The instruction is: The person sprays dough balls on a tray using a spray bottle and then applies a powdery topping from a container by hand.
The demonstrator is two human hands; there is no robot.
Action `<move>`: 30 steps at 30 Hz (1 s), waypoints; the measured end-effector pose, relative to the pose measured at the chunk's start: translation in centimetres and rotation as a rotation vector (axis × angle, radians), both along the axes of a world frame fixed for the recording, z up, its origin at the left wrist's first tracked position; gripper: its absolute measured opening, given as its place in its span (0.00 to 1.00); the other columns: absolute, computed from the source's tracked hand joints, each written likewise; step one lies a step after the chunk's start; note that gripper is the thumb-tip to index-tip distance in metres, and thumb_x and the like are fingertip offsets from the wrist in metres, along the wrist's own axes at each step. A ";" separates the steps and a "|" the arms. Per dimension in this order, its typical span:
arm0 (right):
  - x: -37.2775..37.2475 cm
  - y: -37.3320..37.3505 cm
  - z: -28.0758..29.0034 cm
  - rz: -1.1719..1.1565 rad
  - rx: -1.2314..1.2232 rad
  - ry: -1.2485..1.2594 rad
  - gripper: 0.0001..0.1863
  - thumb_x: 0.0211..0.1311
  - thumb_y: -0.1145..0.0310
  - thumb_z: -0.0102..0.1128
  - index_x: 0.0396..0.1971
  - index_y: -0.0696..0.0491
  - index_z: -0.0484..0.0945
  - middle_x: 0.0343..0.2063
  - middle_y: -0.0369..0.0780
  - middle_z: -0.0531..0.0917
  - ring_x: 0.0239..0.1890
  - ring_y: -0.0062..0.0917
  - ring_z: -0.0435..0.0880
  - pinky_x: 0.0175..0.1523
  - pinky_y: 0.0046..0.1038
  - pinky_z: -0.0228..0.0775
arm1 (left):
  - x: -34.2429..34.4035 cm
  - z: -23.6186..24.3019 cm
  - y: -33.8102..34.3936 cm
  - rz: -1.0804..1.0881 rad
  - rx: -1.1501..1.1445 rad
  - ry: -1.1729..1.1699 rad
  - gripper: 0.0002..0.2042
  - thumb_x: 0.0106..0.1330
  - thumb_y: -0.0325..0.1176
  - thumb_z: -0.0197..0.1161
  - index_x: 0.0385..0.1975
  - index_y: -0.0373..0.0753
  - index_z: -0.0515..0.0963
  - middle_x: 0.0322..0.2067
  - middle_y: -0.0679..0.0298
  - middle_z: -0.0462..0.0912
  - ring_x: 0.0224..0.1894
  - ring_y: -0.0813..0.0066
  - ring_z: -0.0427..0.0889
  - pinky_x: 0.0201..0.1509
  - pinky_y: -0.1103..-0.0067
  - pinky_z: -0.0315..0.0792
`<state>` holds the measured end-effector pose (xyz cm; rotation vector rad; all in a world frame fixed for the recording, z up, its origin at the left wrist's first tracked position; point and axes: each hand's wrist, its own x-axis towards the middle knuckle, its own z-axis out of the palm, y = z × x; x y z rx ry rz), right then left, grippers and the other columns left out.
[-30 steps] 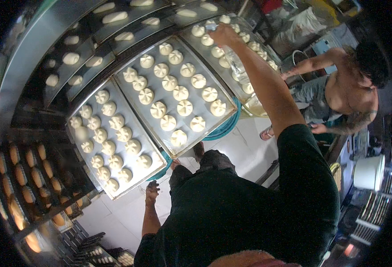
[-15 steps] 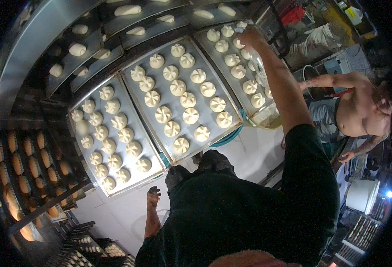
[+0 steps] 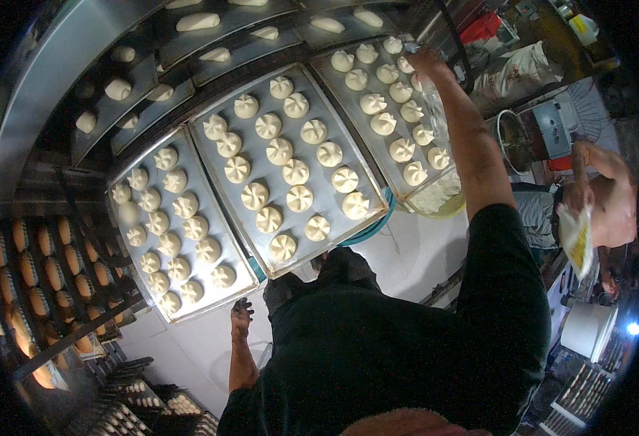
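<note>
Grip of the right hand (image 3: 430, 64) is clamped around a clear bottle (image 3: 436, 110), held over the far right part of the right tray (image 3: 385, 163); the forearm partly hides the bottle. Below it, pale buns (image 3: 383, 124) with notched tops sit in loose rows on that tray. More of these buns fill the middle tray (image 3: 339, 224) and the left tray (image 3: 239, 263), which lie side by side. Near the left tray's near edge hangs the left hand (image 3: 241, 315), its fingers apart and loosely bent, above the white floor (image 3: 189, 345). Under the right tray's near end is a yellow basin (image 3: 446, 214). Beyond the trays, a rack holds long pale rolls (image 3: 198, 22); at the left, browned rolls (image 3: 38, 301) stand in rows. To the right, a bare-chested person (image 3: 613, 196) holds a yellow-and-white packet (image 3: 576, 238), with a white bucket (image 3: 587, 328) nearer.
</note>
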<state>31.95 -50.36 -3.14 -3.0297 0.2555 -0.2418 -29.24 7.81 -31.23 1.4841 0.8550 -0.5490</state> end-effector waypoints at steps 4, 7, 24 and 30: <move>0.5 -1.2 0.3 -0.071 0.121 0.128 0.35 0.59 0.43 0.50 0.43 0.66 0.75 0.29 0.50 0.84 0.36 0.39 0.85 0.50 0.37 0.74 | -0.3 0.8 -1.2 -0.056 0.135 0.049 0.26 0.69 0.54 0.45 0.55 0.38 0.69 0.41 0.58 0.81 0.33 0.70 0.81 0.26 0.76 0.72; 0.1 -1.7 1.7 -0.093 0.123 0.266 0.35 0.58 0.45 0.51 0.47 0.68 0.72 0.34 0.52 0.83 0.35 0.39 0.85 0.48 0.37 0.75 | -0.1 1.1 -1.7 0.002 0.074 0.102 0.26 0.68 0.54 0.46 0.55 0.38 0.69 0.41 0.58 0.81 0.33 0.71 0.80 0.26 0.76 0.71; -3.7 -6.1 -1.5 0.145 -0.131 0.456 0.20 0.59 0.59 0.57 0.47 0.56 0.76 0.35 0.50 0.82 0.39 0.40 0.83 0.46 0.38 0.74 | 2.7 2.1 -1.2 -0.044 0.024 -0.075 0.27 0.67 0.58 0.49 0.53 0.40 0.70 0.39 0.63 0.79 0.33 0.72 0.77 0.31 0.75 0.69; -9.6 2.6 2.3 0.017 0.180 0.226 0.27 0.57 0.48 0.54 0.37 0.61 0.78 0.23 0.47 0.84 0.26 0.36 0.85 0.38 0.38 0.76 | 1.0 1.8 0.0 0.047 -0.042 -0.054 0.24 0.67 0.55 0.50 0.51 0.41 0.71 0.38 0.63 0.80 0.32 0.73 0.77 0.30 0.75 0.68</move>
